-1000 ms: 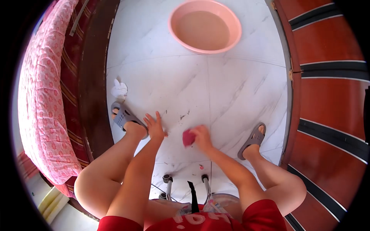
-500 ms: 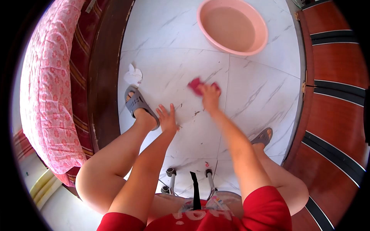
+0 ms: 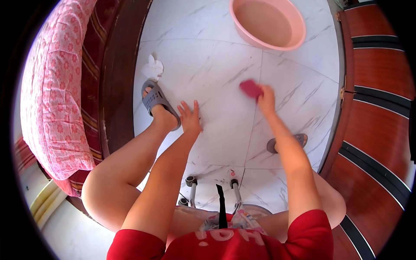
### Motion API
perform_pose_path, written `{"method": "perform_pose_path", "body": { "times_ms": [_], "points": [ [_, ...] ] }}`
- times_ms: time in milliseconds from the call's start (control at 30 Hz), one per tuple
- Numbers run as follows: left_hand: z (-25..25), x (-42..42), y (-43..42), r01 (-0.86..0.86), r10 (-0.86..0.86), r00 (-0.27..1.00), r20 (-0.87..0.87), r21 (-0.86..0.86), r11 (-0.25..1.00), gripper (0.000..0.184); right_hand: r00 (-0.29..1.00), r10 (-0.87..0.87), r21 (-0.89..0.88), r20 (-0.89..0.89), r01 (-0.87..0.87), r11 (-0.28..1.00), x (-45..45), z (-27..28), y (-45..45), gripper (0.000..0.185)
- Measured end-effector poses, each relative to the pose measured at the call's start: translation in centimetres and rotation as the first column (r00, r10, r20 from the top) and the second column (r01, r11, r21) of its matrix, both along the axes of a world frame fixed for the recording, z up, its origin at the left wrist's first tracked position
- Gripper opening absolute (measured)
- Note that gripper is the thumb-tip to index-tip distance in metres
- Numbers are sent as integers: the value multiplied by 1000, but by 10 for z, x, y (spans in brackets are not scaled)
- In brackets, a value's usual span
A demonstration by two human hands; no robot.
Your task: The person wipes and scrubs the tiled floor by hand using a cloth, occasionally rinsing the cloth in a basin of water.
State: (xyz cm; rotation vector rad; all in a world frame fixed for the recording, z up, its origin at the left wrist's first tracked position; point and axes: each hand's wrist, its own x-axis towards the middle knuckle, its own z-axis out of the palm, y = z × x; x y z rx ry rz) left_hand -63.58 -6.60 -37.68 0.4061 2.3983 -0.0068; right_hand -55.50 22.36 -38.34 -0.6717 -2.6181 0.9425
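Crimson cloth (image 3: 250, 89), bunched at one end, and it's pinched firmly in the right hand (image 3: 266, 97), fingers closed on its near edge while the rest flops out ahead over the white tile (image 3: 216, 82). It lies right about a seam between tiles, a little blurred, well out in front of the body. Over on the other side, the left hand (image 3: 189, 119) has nothing in its grasp: fingers splayed, palm down, low over the floor beside the left slipper (image 3: 158, 97). Whether it's bearing weight there, I can't tell.

So how far along are we? Around the cloth, the tile shows mostly its own grey veining, so that stretch looks nearly dealt with, I'd judge. Not finished, though! Small dark specks sit just beside the left hand, and more lie near the chair casters (image 3: 191, 181), where a tiny red bit (image 3: 233, 173) also shows on the tile. Up past the left slipper's toe rests a white scrap (image 3: 152, 68), untouched by either hand. And at the top, beyond the cloth and well apart from both hands, stands a pink basin (image 3: 277, 47) of cloudy, brownish water (image 3: 264, 24), nobody's fingers in it.
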Motion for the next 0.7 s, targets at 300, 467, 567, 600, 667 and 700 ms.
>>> {"method": "perform_pose_path", "body": {
  "times_ms": [300, 467, 567, 600, 667, 700],
  "points": [
    [-5, 0, 2, 44, -46, 999, -22, -65, 997, 127, 909, 131, 194, 397, -222, 955, 96, -28, -132, 36],
    [-4, -2, 5, 64, -65, 998, -4, -116, 991, 128, 843, 485, -200, 232, -447, 872, 151, -5, -155, 19],
    [-3, 2, 2, 90, -92, 996, -11, -134, 987, 127, 1000, 0, -17, 2, 0, 1000, 95, -4, -65, 19],
    [-3, 1, 2, 97, -101, 995, -27, -134, 986, 128, 993, -117, 149, -33, 121, 981, 76, -8, -28, 25],
    [-3, 0, 2, 96, -103, 994, -42, -133, 987, 128, 923, -365, 164, 125, 343, 925, 55, -13, 34, 40],
    [-3, -1, 2, 75, -79, 996, -29, -109, 991, 128, 924, -361, 167, 125, 340, 926, 53, -17, 35, 40]
  ]
}}
